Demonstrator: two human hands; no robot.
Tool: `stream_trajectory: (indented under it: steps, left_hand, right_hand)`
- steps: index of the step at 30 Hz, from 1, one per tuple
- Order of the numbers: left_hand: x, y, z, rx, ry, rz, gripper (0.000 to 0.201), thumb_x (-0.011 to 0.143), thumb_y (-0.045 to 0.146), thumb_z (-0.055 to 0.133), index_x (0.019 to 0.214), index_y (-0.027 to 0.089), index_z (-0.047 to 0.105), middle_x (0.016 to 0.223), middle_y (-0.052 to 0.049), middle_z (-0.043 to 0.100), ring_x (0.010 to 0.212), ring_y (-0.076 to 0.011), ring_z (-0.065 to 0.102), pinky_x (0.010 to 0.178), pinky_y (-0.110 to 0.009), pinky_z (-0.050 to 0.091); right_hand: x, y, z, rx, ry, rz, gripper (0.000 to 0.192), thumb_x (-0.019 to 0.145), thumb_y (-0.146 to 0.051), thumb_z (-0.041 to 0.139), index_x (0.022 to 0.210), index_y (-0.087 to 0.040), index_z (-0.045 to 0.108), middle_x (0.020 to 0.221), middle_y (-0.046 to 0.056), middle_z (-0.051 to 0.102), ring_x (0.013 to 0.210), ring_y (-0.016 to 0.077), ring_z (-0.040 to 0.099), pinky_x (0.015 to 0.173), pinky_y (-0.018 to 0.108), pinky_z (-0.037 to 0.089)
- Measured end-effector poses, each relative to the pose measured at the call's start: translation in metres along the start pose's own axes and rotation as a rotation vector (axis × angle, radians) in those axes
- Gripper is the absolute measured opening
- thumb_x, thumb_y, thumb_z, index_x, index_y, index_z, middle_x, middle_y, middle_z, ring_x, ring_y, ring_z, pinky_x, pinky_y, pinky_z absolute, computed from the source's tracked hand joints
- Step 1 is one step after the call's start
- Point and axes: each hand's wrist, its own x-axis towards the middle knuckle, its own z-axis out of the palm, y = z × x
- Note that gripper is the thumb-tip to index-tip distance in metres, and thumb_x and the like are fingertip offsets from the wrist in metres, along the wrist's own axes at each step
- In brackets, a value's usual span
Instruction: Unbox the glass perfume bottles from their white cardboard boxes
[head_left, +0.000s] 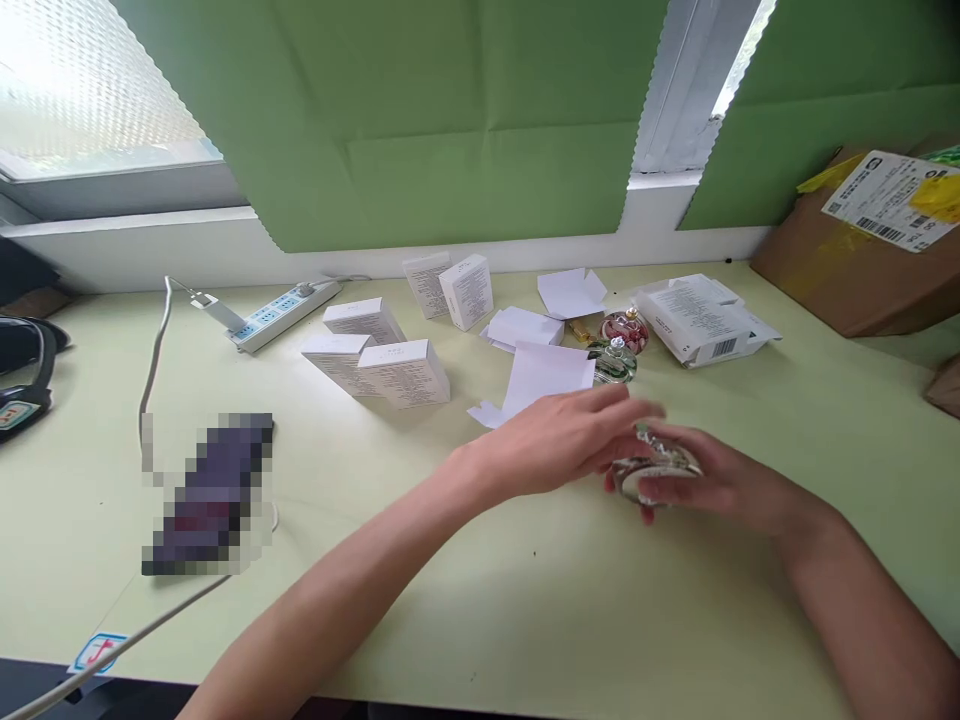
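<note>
A small round glass bottle [654, 468] sits between both hands near the middle of the tabletop [525, 600], a little toward the right edge. The right hand [712, 482] wraps its fingers around the bottle from the right side and holds it just above or on the surface; which of the two cannot be told. The left hand [570, 440] reaches across from the left, its fingertips touching the top of the bottle near the stopper, so the two hands meet on the same thing.

Just behind the hands lies an unfolded white paper carton [536, 380]. Beside it, toward the back edge, stand two more glass bottles, a green-tinted one [613, 362] and a red one [625, 328], close together. To their right lies a flattened white box with print [701, 320]. Left of the middle is a cluster of closed white boxes [379, 360], and two more stand upright near the back edge [450, 288]. A power strip [281, 315] lies at the back left, and a brown cardboard box [855, 260] fills the back right corner.
</note>
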Motion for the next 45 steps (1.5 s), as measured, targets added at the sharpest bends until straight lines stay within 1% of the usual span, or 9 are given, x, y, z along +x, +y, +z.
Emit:
stream_trajectory:
  steps: [5, 10, 18, 25, 29, 32, 37, 41, 45]
  left_hand:
    - [-0.001, -0.004, 0.000, 0.261, -0.109, 0.174, 0.014, 0.101, 0.022, 0.040, 0.106, 0.019, 0.053, 0.093, -0.003, 0.060, 0.077, -0.0142, 0.056, 0.065, -0.028, 0.041]
    - [0.000, -0.004, 0.011, 0.469, -0.001, 0.161, 0.023, 0.104, 0.027, 0.032, 0.102, 0.018, 0.053, 0.094, -0.002, 0.059, 0.076, -0.0145, 0.052, 0.058, -0.031, 0.034]
    - [0.003, 0.013, 0.002, 0.148, 0.211, -0.365, 0.040, 0.105, 0.035, 0.016, 0.079, 0.020, 0.041, 0.068, 0.001, 0.051, 0.052, -0.0112, 0.035, 0.050, -0.029, 0.027]
    - [0.007, -0.010, 0.036, 0.151, -0.030, -0.302, 0.027, 0.103, 0.039, 0.037, 0.098, 0.018, 0.053, 0.093, -0.006, 0.064, 0.090, -0.0218, 0.059, 0.063, -0.030, 0.042]
    - [0.013, -0.013, 0.051, 0.205, 0.073, -0.341, 0.033, 0.101, 0.031, 0.040, 0.131, 0.016, 0.043, 0.113, -0.011, 0.061, 0.099, -0.0241, 0.059, 0.073, -0.034, 0.049]
    - [0.013, -0.010, 0.026, 0.188, 0.220, -0.340, 0.035, 0.101, 0.034, 0.042, 0.133, 0.020, 0.043, 0.120, -0.010, 0.059, 0.107, -0.0231, 0.057, 0.087, -0.037, 0.049]
    - [-0.018, -0.022, -0.059, 0.334, 0.284, -0.411, 0.033, 0.097, 0.037, 0.047, 0.126, 0.024, 0.052, 0.123, -0.007, 0.058, 0.119, -0.0249, 0.049, 0.104, -0.043, 0.037]
    - [-0.064, -0.046, -0.115, 0.427, 0.006, -0.658, 0.052, 0.082, 0.045, 0.063, 0.132, 0.031, 0.052, 0.133, -0.005, 0.054, 0.127, -0.0308, 0.042, 0.104, -0.046, 0.035]
    - [-0.089, -0.064, -0.133, 0.412, -0.185, -0.886, 0.055, 0.079, 0.047, 0.058, 0.130, 0.028, 0.056, 0.124, -0.008, 0.062, 0.123, -0.0343, 0.046, 0.089, -0.039, 0.045]
  right_hand:
    - [0.005, 0.006, 0.004, -0.043, -0.121, -0.010, 0.024, 0.089, -0.032, 0.066, 0.110, -0.021, 0.061, 0.107, 0.006, 0.065, 0.082, 0.0169, 0.062, 0.072, 0.033, 0.057]
    - [0.007, 0.012, 0.007, -0.221, 0.089, -0.021, 0.022, 0.087, -0.030, 0.067, 0.106, -0.025, 0.057, 0.092, 0.000, 0.062, 0.078, 0.0157, 0.060, 0.068, 0.028, 0.050]
    - [0.001, 0.011, -0.008, -0.559, 0.362, -0.038, 0.033, 0.089, -0.047, 0.060, 0.116, -0.029, 0.055, 0.095, 0.002, 0.064, 0.074, 0.0183, 0.059, 0.066, 0.031, 0.048]
    - [-0.001, 0.019, -0.042, -0.426, 0.722, 0.016, 0.046, 0.080, -0.055, 0.068, 0.119, -0.033, 0.061, 0.100, 0.002, 0.069, 0.079, 0.0222, 0.071, 0.075, 0.036, 0.056]
    - [0.007, 0.028, -0.049, -0.452, 0.904, -0.005, 0.055, 0.074, -0.059, 0.071, 0.119, -0.029, 0.067, 0.102, 0.005, 0.072, 0.074, 0.0249, 0.070, 0.068, 0.040, 0.057]
    - [0.015, 0.036, -0.052, -0.522, 1.035, -0.050, 0.060, 0.071, -0.061, 0.072, 0.117, -0.024, 0.067, 0.103, 0.009, 0.073, 0.087, 0.0295, 0.068, 0.074, 0.042, 0.056]
    - [0.027, 0.047, -0.050, -0.602, 1.011, -0.110, 0.054, 0.080, -0.060, 0.063, 0.122, -0.026, 0.062, 0.124, 0.009, 0.059, 0.098, 0.0258, 0.063, 0.085, 0.039, 0.052]
    - [0.025, 0.050, -0.055, -0.683, 1.002, -0.047, 0.057, 0.078, -0.063, 0.062, 0.118, -0.023, 0.062, 0.110, 0.009, 0.049, 0.080, 0.0213, 0.057, 0.083, 0.041, 0.051]
    - [0.004, 0.034, -0.059, -0.664, 1.015, -0.005, 0.066, 0.067, -0.062, 0.074, 0.119, -0.026, 0.054, 0.091, 0.004, 0.046, 0.069, 0.0206, 0.053, 0.067, 0.038, 0.050]
